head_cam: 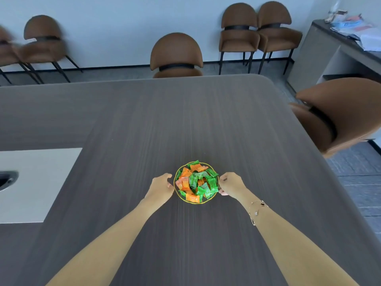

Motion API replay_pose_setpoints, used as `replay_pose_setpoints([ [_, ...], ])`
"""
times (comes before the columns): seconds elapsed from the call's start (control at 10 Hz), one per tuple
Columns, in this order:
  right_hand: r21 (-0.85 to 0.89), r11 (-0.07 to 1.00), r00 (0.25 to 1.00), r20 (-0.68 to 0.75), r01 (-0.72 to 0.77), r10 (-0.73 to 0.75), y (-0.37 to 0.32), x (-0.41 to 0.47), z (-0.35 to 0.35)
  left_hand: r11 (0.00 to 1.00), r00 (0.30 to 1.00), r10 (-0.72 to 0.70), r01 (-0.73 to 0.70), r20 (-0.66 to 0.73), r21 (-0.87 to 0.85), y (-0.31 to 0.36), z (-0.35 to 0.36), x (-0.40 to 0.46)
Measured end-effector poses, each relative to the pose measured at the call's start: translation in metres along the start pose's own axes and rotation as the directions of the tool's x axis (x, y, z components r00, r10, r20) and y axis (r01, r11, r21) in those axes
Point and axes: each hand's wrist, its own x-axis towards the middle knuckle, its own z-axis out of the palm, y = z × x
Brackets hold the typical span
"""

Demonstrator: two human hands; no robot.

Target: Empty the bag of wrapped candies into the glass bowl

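A glass bowl (176, 195) with a thin gold rim stands on the dark wooden table, a little right of the middle. It is heaped with green and orange wrapped candies (196, 183). My left hand (160, 187) is against the bowl's left side, thumb and fingers curved toward the rim. On the opposite side my right hand (231, 185) has its fingertips on the rim; a fine chain bracelet is on that wrist. Both hands cup the bowl between them. No candy bag is in view.
The dark table (144, 124) stretches far ahead and to both sides. A pale inset panel (37, 182) with a dark cable port lies at the left. Brown chairs stand behind the table and one at the right edge (338, 116). A grey counter with papers (350, 34) stands far right.
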Motion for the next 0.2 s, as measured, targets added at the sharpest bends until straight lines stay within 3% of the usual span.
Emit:
replay_pose_setpoints([
  [0.2,-0.002,0.998,0.998,0.012,-0.055,0.055,0.003,-0.030,-0.011,0.999,0.999,0.042,-0.042,-0.003,0.016,0.005,-0.022,-0.033],
])
